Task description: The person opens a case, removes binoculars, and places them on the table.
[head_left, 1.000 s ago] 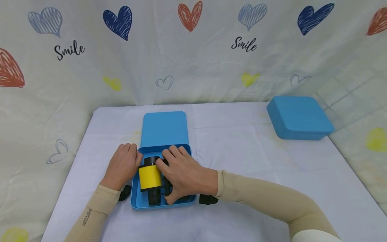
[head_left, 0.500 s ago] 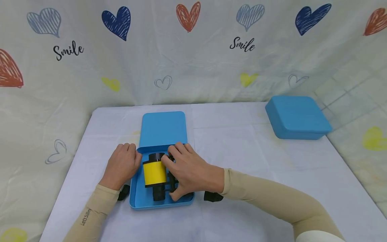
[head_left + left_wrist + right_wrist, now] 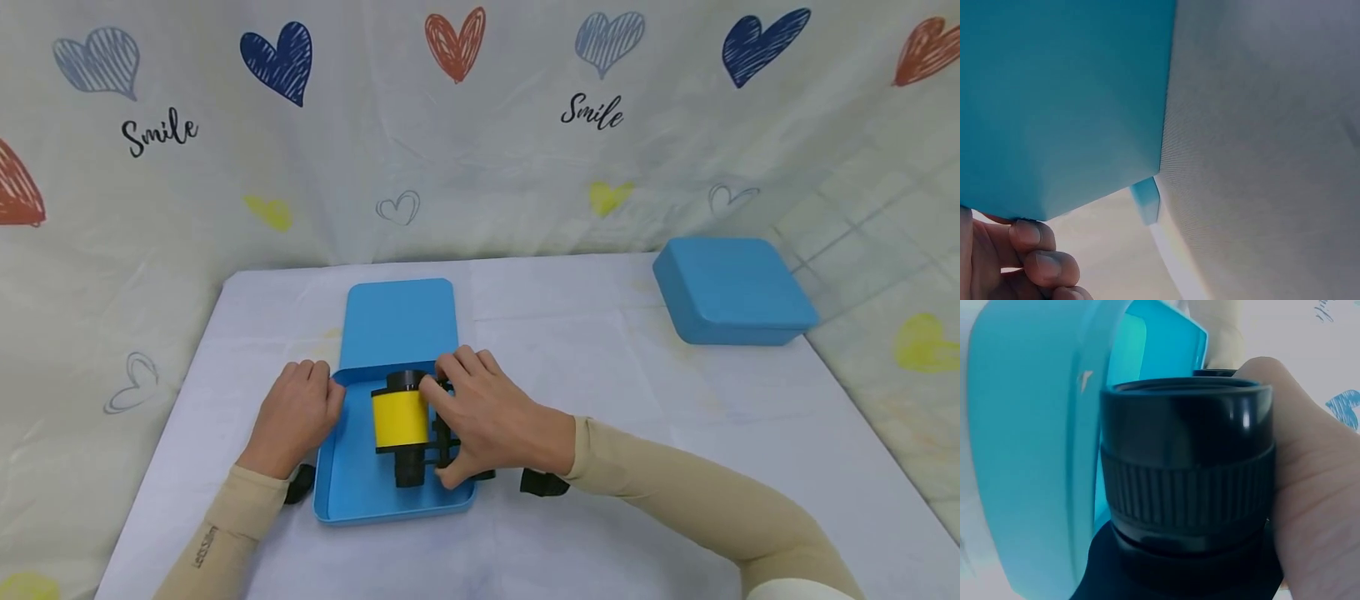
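Observation:
A pair of yellow and black binoculars [image 3: 401, 419] is in my right hand [image 3: 491, 417], whose fingers and thumb grip it across the middle. The binoculars are over the open blue box [image 3: 352, 502], shifted toward its right side. A ribbed black eyepiece [image 3: 1188, 487] fills the middle of the right wrist view, beside the box wall [image 3: 1029, 444]. My left hand [image 3: 294, 417] holds the box at its left rim near the hinge. Curled fingertips [image 3: 1047, 265] meet the box's edge in the left wrist view. The right barrel is mostly hidden under my right hand.
The box's lid [image 3: 400, 325] lies folded back behind it. Another blue box [image 3: 738, 292], closed, stands at the table's far right corner. A white cloth covers the table [image 3: 600, 500], and a heart-patterned curtain [image 3: 510, 167] hangs behind.
My right hand and the binoculars have moved right and slightly back, from the box's left part, apparently rising. More of the box floor shows. My left hand stays at the rim.

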`<state>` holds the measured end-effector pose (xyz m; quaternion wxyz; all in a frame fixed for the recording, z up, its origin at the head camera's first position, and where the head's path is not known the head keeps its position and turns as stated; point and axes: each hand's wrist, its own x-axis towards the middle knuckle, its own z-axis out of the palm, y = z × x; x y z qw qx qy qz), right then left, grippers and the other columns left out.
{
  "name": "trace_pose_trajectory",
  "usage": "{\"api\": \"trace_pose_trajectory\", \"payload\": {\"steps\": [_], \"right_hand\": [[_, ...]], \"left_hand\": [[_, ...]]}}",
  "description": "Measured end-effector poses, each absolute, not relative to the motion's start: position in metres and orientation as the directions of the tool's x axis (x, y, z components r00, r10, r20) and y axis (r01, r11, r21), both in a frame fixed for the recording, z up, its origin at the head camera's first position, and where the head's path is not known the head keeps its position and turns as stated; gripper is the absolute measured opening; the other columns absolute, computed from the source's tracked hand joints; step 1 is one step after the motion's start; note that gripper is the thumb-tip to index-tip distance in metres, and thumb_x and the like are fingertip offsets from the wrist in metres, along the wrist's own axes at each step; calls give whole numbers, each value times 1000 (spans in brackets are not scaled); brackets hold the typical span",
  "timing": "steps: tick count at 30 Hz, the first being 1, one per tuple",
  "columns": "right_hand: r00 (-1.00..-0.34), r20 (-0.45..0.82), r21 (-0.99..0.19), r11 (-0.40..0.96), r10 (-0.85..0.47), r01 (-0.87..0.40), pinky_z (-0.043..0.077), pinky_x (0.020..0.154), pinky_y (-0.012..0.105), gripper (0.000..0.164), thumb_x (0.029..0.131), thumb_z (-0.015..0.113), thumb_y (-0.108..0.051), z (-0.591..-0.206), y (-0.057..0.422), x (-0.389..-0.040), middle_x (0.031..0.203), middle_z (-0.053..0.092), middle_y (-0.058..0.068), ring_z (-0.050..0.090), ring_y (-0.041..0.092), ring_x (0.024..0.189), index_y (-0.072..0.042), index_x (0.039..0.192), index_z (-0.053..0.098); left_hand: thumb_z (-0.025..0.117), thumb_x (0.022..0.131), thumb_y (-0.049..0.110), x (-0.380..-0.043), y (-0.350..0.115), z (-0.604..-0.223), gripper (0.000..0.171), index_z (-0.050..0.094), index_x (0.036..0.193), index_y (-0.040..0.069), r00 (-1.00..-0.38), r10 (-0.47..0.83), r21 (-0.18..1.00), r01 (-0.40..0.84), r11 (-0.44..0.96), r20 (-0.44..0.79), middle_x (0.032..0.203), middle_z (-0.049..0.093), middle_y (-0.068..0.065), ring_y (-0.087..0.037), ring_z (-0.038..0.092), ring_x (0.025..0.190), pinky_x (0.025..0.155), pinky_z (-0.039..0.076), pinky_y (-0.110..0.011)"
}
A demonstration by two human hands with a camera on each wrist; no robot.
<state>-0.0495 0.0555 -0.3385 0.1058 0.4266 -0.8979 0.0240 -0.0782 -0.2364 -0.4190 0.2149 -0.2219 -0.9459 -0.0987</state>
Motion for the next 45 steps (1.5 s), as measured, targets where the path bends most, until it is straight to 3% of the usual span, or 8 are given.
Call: {"api": "trace_pose_trajectory", "payload": {"steps": [8,18,25,45], "right_hand": [[-637,197,42,655,-746,-754,30,78,34,87,60,80,-76,-338,66,-50,110,54,7,41,22,100,-15,116,53],[-661,218,30,682,-718,-731,29,79,35,91,58,82,-77,-340,86,-52,110,52,8,40,22,100,-14,117,53],[-652,221,20,672,-725,-741,28,78,35,91,58,82,-76,-343,96,-54,109,51,6,40,21,99,-15,119,55],[-684,233,-1,703,-691,-711,32,81,37,98,52,86,-73,-354,134,-55,118,55,8,42,23,104,-12,124,57]], "left_hand": [[56,92,3,-76,-238,-420,19,49,75,2,-831,359,118,444,888,425,62,33,-4,-20,35,61,60,30,-29],[53,91,1,-80,-238,-422,23,44,70,4,-759,405,90,515,852,510,61,30,-4,-18,29,58,59,26,-28],[53,90,2,-79,-240,-420,23,44,68,5,-780,386,105,494,863,492,60,31,-4,-19,31,58,58,26,-28],[51,91,2,-80,-239,-421,25,42,68,5,-754,405,92,519,850,517,61,29,-3,-18,29,58,58,25,-28]]}}
